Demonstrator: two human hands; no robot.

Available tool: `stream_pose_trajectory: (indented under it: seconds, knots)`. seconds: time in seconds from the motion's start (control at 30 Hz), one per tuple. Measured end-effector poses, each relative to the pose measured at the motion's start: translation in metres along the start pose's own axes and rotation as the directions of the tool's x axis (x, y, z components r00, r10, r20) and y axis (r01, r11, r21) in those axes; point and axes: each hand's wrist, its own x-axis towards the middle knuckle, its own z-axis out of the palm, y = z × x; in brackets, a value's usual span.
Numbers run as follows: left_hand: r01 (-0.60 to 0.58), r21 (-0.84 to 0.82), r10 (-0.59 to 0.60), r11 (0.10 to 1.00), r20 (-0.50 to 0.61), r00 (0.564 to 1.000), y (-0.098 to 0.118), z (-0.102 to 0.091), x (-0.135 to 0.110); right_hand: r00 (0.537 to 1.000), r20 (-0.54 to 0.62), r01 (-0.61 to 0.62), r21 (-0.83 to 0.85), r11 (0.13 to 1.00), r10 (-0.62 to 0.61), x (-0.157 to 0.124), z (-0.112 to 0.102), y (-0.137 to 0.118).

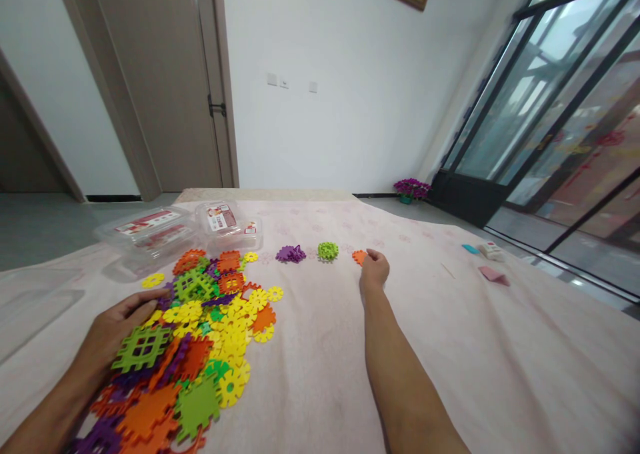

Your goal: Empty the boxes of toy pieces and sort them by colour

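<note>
A heap of flat plastic building pieces [200, 334] in orange, yellow, green and purple lies on the pink cloth [320, 367] at the left. My left hand [117, 324] rests on the heap's left edge, its fingers closed round a green grid piece [143, 347]. My right hand [375, 269] reaches far forward, its fingers pinched on a small orange piece [359, 257] lying on the cloth. To the left of that piece sit a green cluster [328, 251] and a purple cluster [291, 254], in a row.
Two clear plastic boxes [150, 231] [227, 222] stand behind the heap. At the far right of the cloth lie a pink card [494, 275], a small white box [491, 249] and a blue item [470, 249]. Glass doors are on the right, a door on the left.
</note>
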Motion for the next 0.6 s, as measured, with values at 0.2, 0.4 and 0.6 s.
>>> stream_pose_trajectory:
  seconds: [0.2, 0.4, 0.6]
  knots:
    - [-0.002, -0.036, 0.001, 0.999, -0.014, 1.0, 0.003, 0.001, -0.003, 0.981, 0.192, 0.029, -0.222, 0.975, 0.014, -0.015, 0.0, -0.007]
    - [0.001, -0.151, 0.002, 0.989, 0.019, 1.0, 0.006, 0.003, -0.005, 0.98, 0.181, 0.148, -0.351, 0.925, -0.088, -0.019, -0.001, -0.028]
    - [-0.026, -0.109, 0.027, 0.994, 0.01, 1.0, 0.002, 0.004, -0.004, 0.775, 0.52, 0.36, 0.101, 0.927, -0.358, -0.063, 0.034, -0.078]
